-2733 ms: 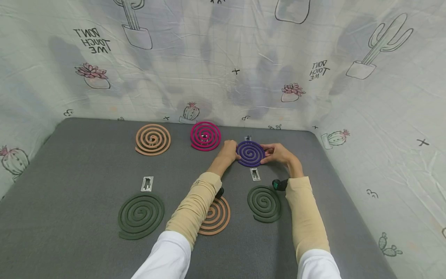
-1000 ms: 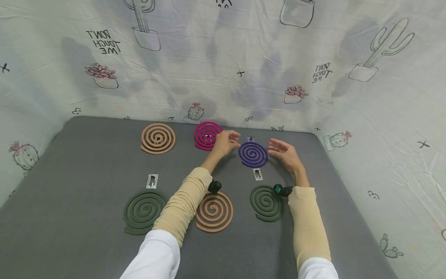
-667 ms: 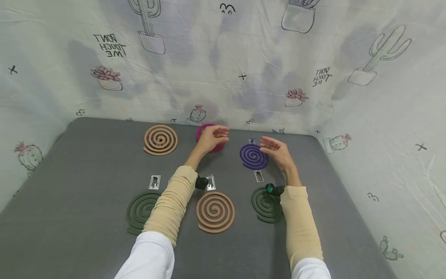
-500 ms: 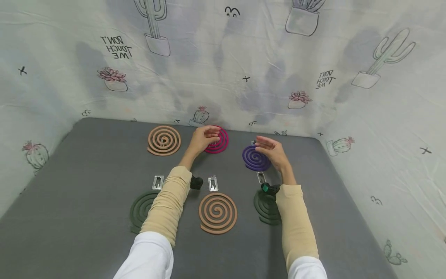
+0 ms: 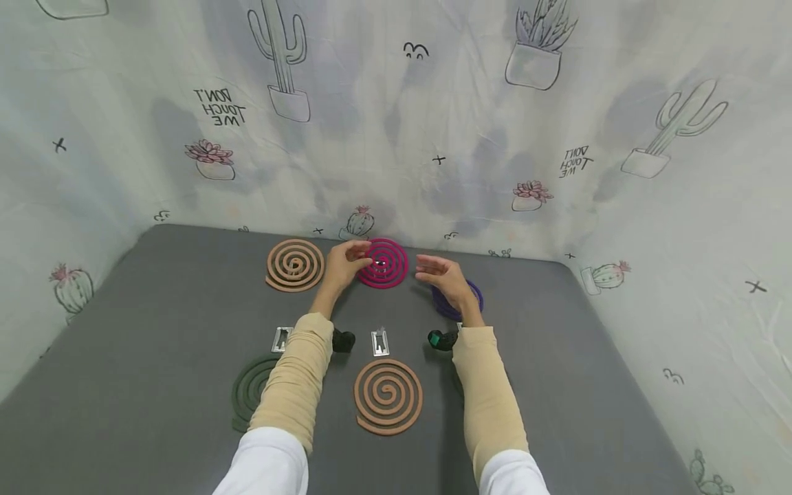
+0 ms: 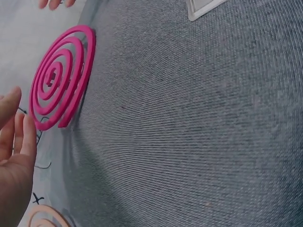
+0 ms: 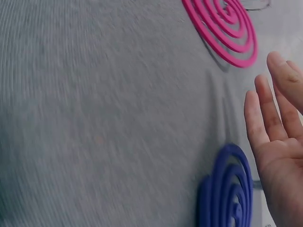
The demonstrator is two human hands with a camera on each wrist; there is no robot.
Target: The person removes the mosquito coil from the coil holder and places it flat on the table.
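Observation:
A pink mosquito coil (image 5: 396, 263) sits raised on a small metal stand at the back middle of the table. My left hand (image 5: 344, 264) is at its left side, fingers relaxed and holding nothing; the left wrist view shows the fingertips close to the pink coil (image 6: 71, 75). To the right of that coil my right hand (image 5: 447, 280) hovers with loosely extended fingers, nothing in its grasp. Partly hidden behind the right hand is a purple coil (image 5: 475, 294), also seen below the palm in the right wrist view as a purple coil (image 7: 213, 203).
An orange coil (image 5: 269, 265) stands back left. Another orange coil (image 5: 388, 390) lies at front middle, a metal stand (image 5: 380, 343) behind it. A dark green coil (image 5: 241, 395) is partly covered by the left sleeve, near a second stand (image 5: 280, 338). Printed cloth (image 5: 396, 179) hangs behind the table.
Both hands have let go of the purple coil and moved left. The left hand has passed across the pink coil to its left side; the right hand has come over between purple and pink.

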